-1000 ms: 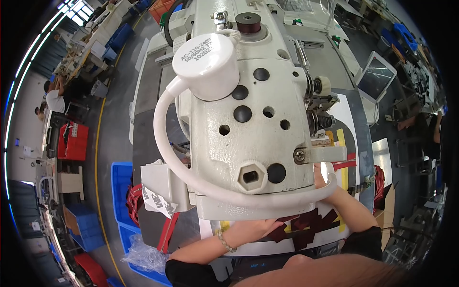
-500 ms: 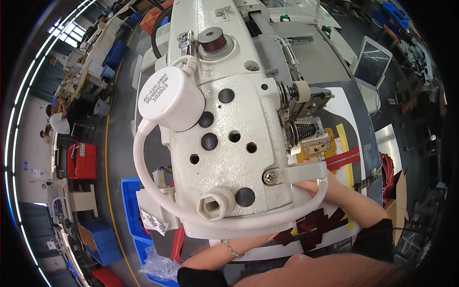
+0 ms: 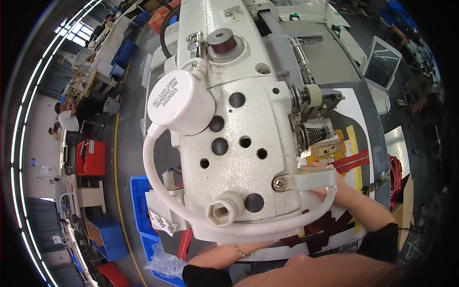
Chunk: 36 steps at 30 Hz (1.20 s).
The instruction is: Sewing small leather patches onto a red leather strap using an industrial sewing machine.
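Note:
A large white sewing machine head fills the middle and hides much of both hands. My right hand reaches behind its metal bracket, beside a yellow clamp plate and a red zipper strip. Fingertips show just above the bracket, but their grip is hidden. From the lower edge my left forearm, with a beaded bracelet, runs under the front of the machine. Only the wrist side of my left hand shows; its fingers are out of sight. Dark red fabric pieces lie between my arms.
A white power adapter with a thick tube curves around the machine front. Blue bins and clear plastic film lie to the left, near another red strip. A screen stands at the right.
The whole view has shifted slightly, so the machine appears a little further right and lower. My left hand has slid further beneath the machine front; my right stays near the clamp plate.

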### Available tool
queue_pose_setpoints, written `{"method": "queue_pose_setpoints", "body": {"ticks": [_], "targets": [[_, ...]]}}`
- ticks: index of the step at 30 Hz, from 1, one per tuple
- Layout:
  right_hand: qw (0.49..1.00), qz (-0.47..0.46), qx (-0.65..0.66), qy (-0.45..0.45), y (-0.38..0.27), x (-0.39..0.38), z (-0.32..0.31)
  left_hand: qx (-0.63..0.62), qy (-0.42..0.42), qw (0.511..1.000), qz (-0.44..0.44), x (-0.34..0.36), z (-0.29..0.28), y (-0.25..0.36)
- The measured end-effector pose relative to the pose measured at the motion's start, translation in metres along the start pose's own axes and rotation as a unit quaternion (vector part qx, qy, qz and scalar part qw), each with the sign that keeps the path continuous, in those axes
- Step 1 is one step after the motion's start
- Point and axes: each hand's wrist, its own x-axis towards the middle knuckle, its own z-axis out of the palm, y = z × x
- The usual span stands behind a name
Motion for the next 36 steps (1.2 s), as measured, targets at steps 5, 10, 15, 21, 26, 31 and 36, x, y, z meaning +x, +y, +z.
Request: {"method": "queue_pose_setpoints", "body": {"ticks": [5,10,15,21,26,31,36], "targets": [[0.999,-0.013,-0.005,0.038,0.004,-0.003,0.010,-0.066,0.019,0.997,-0.035,-0.008,0.021,-0.006],[0.998,0.005,0.059,0.028,0.013,-0.006,0.030,-0.039,0.024,0.998,-0.034,-0.010,0.022,0.003],[0.996,-0.019,0.025,0.082,0.005,-0.001,0.012,0.001,0.031,0.999,-0.026,0.002,0.026,0.017],[0.996,-0.025,0.023,0.086,0.005,-0.003,0.012,0.049,0.032,0.998,-0.002,-0.005,0.003,0.013],[0.996,-0.021,0.026,0.082,0.005,-0.003,0.012,0.090,0.032,0.995,0.021,0.001,-0.013,0.011],[0.996,-0.032,0.028,0.074,0.006,0.000,0.011,0.093,0.039,0.995,0.001,-0.002,-0.001,0.007],[0.998,-0.013,0.024,0.063,0.012,-0.009,0.036,0.095,0.037,0.995,-0.009,0.000,0.009,0.003]]}}
